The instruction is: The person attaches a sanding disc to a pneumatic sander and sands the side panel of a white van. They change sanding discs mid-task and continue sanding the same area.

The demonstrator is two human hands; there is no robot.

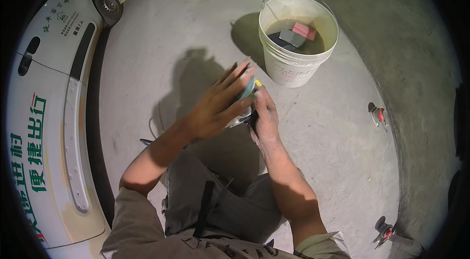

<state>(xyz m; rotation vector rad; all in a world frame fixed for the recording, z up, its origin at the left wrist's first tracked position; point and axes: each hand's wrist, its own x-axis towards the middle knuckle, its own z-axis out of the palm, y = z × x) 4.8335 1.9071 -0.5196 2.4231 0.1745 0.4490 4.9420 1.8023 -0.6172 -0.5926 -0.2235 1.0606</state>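
Pale-blue round pad (246, 88) pressed flat under left hand (218, 107), centre frame. Right hand (264, 117) wrapped tight around a dark tool (250, 120) beneath. White bucket (293, 38), upper right, holding murky water.

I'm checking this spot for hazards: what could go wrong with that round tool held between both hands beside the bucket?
1. The left hand lies flat over the disc tool, so fingers might get scraped.
2. The bucket of murky water stands close; an elbow could perhaps tip it.
3. The white vehicle panel is near and might get scuffed.
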